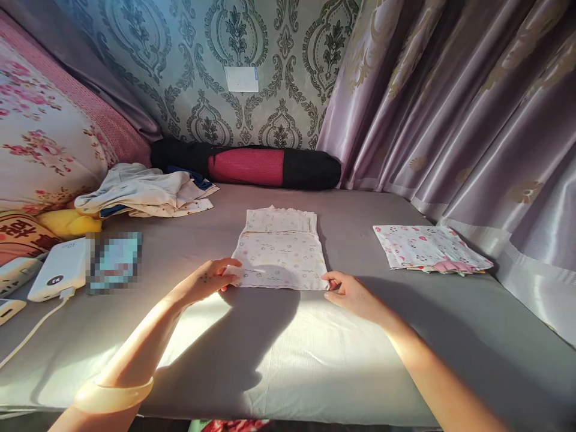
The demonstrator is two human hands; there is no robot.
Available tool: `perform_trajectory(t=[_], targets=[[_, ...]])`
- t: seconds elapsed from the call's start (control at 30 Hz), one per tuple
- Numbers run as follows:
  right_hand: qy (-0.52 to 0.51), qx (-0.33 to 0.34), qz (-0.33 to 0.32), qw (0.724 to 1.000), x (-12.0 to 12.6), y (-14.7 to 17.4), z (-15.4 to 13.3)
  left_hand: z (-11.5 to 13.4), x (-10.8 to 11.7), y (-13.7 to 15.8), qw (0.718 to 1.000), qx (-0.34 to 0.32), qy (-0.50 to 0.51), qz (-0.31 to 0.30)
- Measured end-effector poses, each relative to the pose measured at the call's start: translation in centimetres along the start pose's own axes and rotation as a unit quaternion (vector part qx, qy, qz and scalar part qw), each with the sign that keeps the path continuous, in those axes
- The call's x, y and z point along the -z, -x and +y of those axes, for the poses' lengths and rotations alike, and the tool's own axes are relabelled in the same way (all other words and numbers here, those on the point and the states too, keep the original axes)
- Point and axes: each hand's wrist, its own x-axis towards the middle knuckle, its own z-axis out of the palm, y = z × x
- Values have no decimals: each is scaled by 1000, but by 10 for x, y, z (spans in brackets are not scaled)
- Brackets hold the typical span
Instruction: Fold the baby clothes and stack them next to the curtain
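A small white garment (281, 258) with a fine pastel print lies flat in front of me, folded into a near rectangle. A fold line crosses its upper part, and the far edge is slightly ruffled. My left hand (211, 279), wearing a pale bangle on the wrist, pinches the garment's near left corner between thumb and fingers. At the near right corner, my right hand (348, 294) grips the cloth the same way. To the right lies a folded stack of white cloth (429, 247) with red and pink prints.
A crumpled pile of pale clothes (148, 189) is at the back left. Behind is a black and red roll bag (247, 167) against the wall. On the left sit a white power bank (60, 270) with a cable, a blurred packet (116, 261) and a yellow plush (72, 223). Curtains (450, 108) hang at right.
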Motion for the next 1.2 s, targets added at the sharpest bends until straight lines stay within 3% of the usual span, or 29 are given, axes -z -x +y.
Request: perform_trajectory(t=[0.1, 0.33, 0.6, 0.87, 1.0, 1.1, 1.2], targets=[[3, -7, 9, 1000, -1, -1, 2, -5, 3, -1, 999, 10, 21, -45], [22, 3, 53, 998, -5, -6, 6, -7, 6, 2, 997, 38, 49, -50], [129, 41, 142, 980, -9, -7, -5, -6, -1, 1, 1000, -6, 23, 11], [164, 93, 183, 965, 0, -16, 2, -1, 3, -6, 994, -26, -48, 92], [130, 48, 187, 973, 6, -25, -3, 11, 8, -10, 989, -27, -48, 135], [41, -27, 153, 987, 8, -33, -11, 17, 10, -16, 989, 0, -15, 147], [-78, -69, 145, 984, 9, -43, -19, 19, 9, -26, 989, 18, 62, 135]])
